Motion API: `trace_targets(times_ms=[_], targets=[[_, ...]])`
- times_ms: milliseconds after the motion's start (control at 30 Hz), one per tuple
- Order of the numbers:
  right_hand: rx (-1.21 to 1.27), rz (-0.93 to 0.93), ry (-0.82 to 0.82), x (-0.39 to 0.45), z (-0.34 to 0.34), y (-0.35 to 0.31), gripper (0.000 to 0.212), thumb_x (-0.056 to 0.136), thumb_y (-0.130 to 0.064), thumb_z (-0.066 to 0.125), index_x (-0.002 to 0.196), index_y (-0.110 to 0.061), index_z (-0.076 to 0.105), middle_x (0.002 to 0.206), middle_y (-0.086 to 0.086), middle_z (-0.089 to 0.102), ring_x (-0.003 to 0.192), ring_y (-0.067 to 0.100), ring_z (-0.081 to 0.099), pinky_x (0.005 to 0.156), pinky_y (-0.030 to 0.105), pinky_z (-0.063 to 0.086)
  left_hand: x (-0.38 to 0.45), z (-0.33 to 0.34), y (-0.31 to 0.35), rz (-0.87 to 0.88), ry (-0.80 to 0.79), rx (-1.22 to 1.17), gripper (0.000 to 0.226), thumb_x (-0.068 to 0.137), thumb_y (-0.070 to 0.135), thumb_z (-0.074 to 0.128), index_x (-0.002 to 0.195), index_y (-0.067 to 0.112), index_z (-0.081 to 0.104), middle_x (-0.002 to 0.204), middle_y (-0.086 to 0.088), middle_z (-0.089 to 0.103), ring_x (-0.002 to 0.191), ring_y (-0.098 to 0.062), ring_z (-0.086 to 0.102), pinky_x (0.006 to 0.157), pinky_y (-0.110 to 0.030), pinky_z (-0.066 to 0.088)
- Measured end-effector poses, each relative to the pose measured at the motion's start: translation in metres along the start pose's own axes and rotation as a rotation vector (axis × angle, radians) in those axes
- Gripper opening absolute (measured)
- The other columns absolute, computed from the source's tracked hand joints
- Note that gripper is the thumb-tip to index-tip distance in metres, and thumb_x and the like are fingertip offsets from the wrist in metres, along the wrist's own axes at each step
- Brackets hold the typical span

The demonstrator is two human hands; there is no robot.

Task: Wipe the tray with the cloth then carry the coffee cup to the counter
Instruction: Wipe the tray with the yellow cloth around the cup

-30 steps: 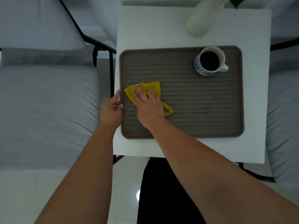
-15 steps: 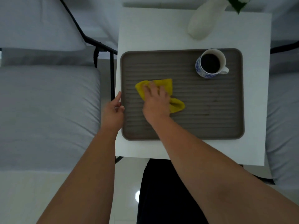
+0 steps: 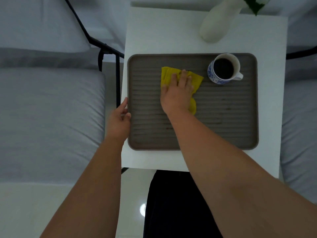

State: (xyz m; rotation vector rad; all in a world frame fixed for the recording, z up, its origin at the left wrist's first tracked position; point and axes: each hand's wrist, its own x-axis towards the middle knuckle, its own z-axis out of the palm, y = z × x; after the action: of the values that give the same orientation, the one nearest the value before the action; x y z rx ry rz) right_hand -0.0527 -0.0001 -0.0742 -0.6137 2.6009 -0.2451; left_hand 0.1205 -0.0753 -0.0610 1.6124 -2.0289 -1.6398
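two hands at work: right hand [image 3: 177, 93] lies flat, fingers spread, pressing the yellow cloth [image 3: 197, 81] onto the ribbed brown tray [image 3: 223, 121], upper-middle of it. left hand [image 3: 120, 121] grips the tray's left rim w/ thumb over the edge. coffee cup [image 3: 223, 68], full, stands in the tray's far right corner, just right of the cloth, not touched. tray sits on the white table [image 3: 154, 31], w/ a white vase [image 3: 217, 21] behind.

No readable text, label or number shows anywhere; the coffee cup [image 3: 223, 69] bears only blue patterning.
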Motion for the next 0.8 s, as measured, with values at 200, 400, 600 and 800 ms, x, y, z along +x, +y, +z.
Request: trace_targets(times_ms=[200, 400, 600, 800], targets=[[-0.195, -0.458, -0.152, -0.019, 0.022, -0.025, 0.058, 0.099, -0.029, 0.039, 0.152, -0.026, 0.017, 0.162, -0.003, 0.001, 0.148, 0.031, 0.001, 0.118, 0.049, 0.004, 0.004, -0.002, -0.003, 0.02, -0.015, 0.008, 0.053, 0.096, -0.002, 0.044, 0.144, 0.021, 0.042, 0.086, 0.014, 0.056, 0.065, 0.011, 0.057, 0.075, -0.012, 0.046], [-0.159, -0.428, -0.007, -0.053, 0.013, 0.083, 0.054, 0.083, -0.024, 0.059, 0.136, -0.033, 0.051, 0.152, -0.002, 0.039, 0.137, 0.04, 0.036, 0.106, 0.065, 0.024, 0.003, -0.004, -0.002, 0.023, -0.027, 0.097, 0.054, 0.097, 0.002, 0.045, 0.145, 0.027, 0.04, 0.085, 0.016, 0.057, 0.068, 0.006, 0.056, 0.08, -0.01, 0.044], [-0.058, 0.215, 0.121, -0.084, -0.008, 0.179, 0.05, 0.096, -0.038, 0.032, 0.146, -0.033, 0.035, 0.16, 0.003, 0.019, 0.143, 0.042, 0.016, 0.111, 0.067, 0.013, -0.005, 0.0, -0.012, -0.004, 0.11, 0.174, 0.039, 0.096, 0.022, 0.051, 0.134, 0.029, 0.056, 0.092, 0.005, 0.068, 0.08, -0.006, 0.062, 0.083, -0.024, 0.051], [-0.01, 0.281, 0.185, -0.085, 0.008, 0.119, 0.047, 0.093, -0.031, 0.047, 0.14, -0.031, 0.045, 0.156, 0.005, 0.03, 0.135, 0.044, 0.03, 0.105, 0.061, 0.027, -0.026, 0.023, -0.023, 0.042, 0.229, 0.295, 0.042, 0.102, 0.017, 0.041, 0.143, 0.014, 0.044, 0.104, -0.006, 0.047, 0.09, -0.012, 0.048, 0.08, -0.005, 0.03]])
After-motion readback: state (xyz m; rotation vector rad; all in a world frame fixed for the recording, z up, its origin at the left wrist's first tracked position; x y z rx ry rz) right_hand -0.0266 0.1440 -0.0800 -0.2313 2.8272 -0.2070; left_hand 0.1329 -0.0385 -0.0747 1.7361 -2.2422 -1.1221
